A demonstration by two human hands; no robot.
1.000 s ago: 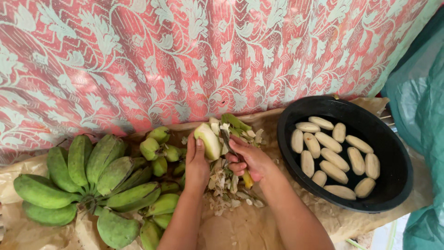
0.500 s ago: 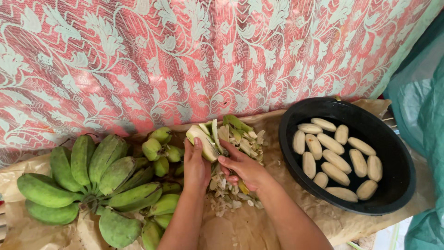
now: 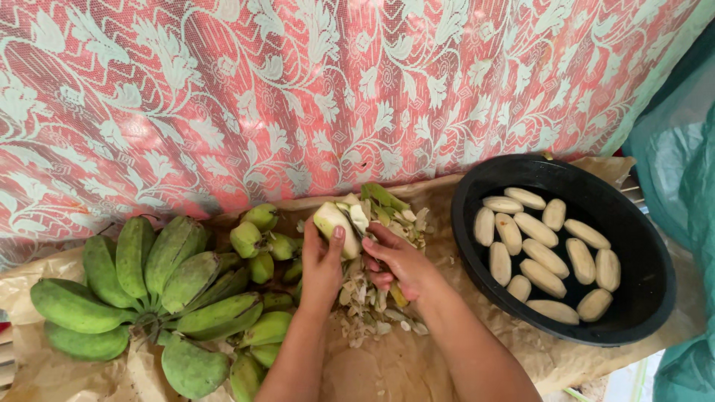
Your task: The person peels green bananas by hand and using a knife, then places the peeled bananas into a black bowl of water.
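Just left of the black basin (image 3: 655, 313), over a heap of peelings (image 3: 372, 305) on brown paper (image 3: 387, 365), both hands work on one half-peeled banana (image 3: 334, 222). The left hand (image 3: 322, 264) is wrapped around the fruit from below, thumb pressed up its pale flesh, holding it tilted away from the body. The right hand (image 3: 395, 260) is curled shut around something thin at the fruit's near side; it looks like a small blade, though I cannot tell for certain. Peeling seems to be the step in hand, with green skin left on the far end. The next move would likely call for turning the fruit in the left grip so the remaining skin faces the right hand. Both forearms reach forward from the lower edge, converging at the banana. Inside the basin lie peeled bananas (image 3: 544, 249); farther left of it sits a bunch of green bananas (image 3: 149, 283).
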